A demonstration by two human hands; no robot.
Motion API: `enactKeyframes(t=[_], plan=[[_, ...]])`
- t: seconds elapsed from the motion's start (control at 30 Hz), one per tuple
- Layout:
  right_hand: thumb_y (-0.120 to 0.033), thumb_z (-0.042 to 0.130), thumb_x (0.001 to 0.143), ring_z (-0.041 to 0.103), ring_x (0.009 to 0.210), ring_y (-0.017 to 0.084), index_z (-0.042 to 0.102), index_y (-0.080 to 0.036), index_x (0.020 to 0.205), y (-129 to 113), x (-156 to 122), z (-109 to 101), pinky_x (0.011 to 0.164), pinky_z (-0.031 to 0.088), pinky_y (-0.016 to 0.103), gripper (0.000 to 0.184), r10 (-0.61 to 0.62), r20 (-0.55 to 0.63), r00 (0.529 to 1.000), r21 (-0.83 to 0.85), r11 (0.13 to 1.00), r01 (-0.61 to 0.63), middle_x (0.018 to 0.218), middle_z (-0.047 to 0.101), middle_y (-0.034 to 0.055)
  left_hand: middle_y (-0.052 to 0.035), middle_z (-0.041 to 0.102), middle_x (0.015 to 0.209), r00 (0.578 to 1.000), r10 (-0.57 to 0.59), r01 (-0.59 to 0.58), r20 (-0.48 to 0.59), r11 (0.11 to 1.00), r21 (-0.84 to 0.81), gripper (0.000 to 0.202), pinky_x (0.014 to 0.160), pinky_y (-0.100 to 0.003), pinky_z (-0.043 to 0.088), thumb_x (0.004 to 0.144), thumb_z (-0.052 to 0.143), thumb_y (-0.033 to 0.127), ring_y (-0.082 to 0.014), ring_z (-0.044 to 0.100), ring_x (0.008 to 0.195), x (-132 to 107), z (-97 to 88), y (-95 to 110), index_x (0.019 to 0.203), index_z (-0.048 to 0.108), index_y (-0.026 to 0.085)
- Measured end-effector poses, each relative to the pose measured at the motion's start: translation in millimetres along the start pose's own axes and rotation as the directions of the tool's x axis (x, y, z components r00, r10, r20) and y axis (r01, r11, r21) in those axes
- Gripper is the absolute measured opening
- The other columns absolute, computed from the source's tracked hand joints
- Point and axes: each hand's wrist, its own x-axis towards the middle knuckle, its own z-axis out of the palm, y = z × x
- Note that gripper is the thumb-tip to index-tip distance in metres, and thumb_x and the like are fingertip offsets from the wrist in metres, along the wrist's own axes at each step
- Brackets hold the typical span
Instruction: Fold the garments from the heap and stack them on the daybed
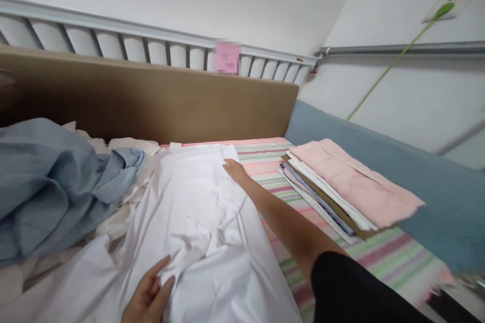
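A large white cloth (185, 176) lies spread in front of me, smooth at its far end and bunched into creases nearer to me. Whether it is a sheet or a garment I cannot make out. My right hand (235, 169) reaches to its far right edge, with the fingers closed together on the fabric there. Low in the view, my left hand (149, 295) is at the rumpled part, its thumb and index finger apart and the tips close to a fold. A crumpled blue-grey cloth (49, 186) is heaped to the left, with off-white fabric (113, 222) beside and under it.
On the striped bed sheet (261, 161) to the right lies a stack of folded fabrics, a pink cloth (352, 176) on top. A brown board (182, 101) stands at the back, a blue padded panel (379, 156) at the right. A green cord (394, 63) hangs from a socket.
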Motion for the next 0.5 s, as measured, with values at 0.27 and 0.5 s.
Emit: enactKeyframes(t=[0.27,0.5], plan=[[-0.04,0.042,0.085,0.058,0.077,0.017,0.063,-0.019,0.082,59,-263,-131,0.074,0.044,0.028,0.03,-0.056,0.053,0.997,-0.025,0.998,0.058,0.079,0.065,0.0034,0.0057,0.05,0.057,0.995,0.075,-0.068,-0.063,0.993,0.101,0.075,0.048,-0.022,0.031,0.053,0.07,0.057,-0.0102,0.042,0.05,0,-4.1,-12,0.114,0.057,0.016],[-0.038,0.047,0.078,0.06,0.073,0.018,0.059,-0.019,0.093,84,-420,-126,0.068,0.045,0.028,0.027,0.222,0.245,0.944,0.173,0.948,-0.268,0.079,0.065,0.003,-0.0002,0.057,0.079,0.981,0.151,-0.142,-0.124,0.987,0.082,0.07,0.059,-0.025,0.045,0.065,0.066,0.052,-0.0108,0.053,0.062,-34,6.8,-15,0.123,0.048,0.018]])
